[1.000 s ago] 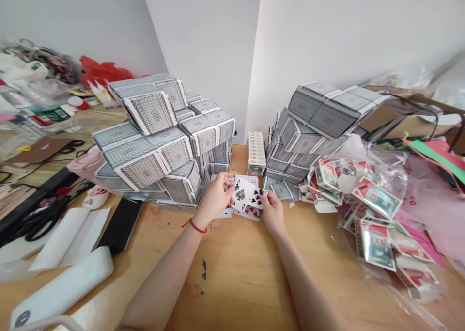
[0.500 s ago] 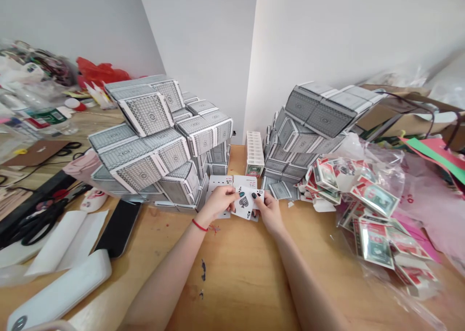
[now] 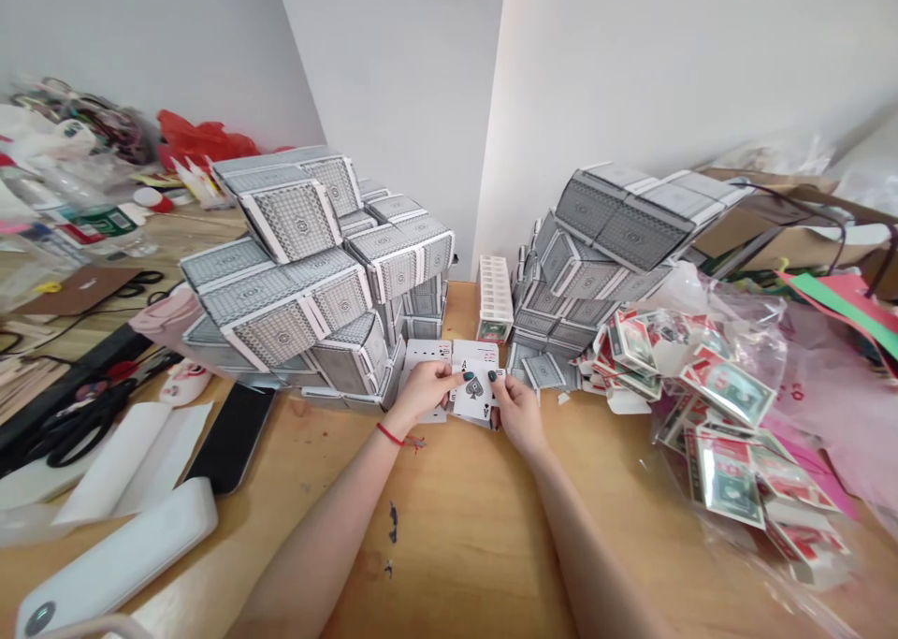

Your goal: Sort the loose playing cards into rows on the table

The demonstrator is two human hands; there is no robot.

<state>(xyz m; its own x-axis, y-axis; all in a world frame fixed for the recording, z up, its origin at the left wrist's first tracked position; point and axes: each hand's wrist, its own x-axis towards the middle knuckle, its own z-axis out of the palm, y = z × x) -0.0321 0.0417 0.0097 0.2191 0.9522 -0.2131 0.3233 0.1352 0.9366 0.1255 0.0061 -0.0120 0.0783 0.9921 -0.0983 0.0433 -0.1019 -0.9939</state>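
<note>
My left hand [image 3: 422,394], with dark green nails and a red cord at the wrist, pinches the left edge of an ace of spades [image 3: 472,396]. From the other side, my right hand [image 3: 520,416] grips the ace's right edge, along with another card whose corner [image 3: 500,374] shows behind it. Below and behind them lie playing cards face up in two groups: one on the left [image 3: 421,349], partly covered by my left hand, and one [image 3: 477,350] just beyond the ace. How many cards I hold is hidden.
Tall stacks of blocks made from grey-backed cards stand at left [image 3: 295,288] and right [image 3: 596,237]. Between them is a row of card boxes [image 3: 494,288]. Opened card boxes [image 3: 730,475] pile up at right. A black phone [image 3: 231,438], scissors [image 3: 80,424] and a white device [image 3: 119,555] lie left.
My right hand has moved slightly left and in, so the card behind the ace is now mostly covered by it. The ace has turned straighter. The whole view has shifted a little.
</note>
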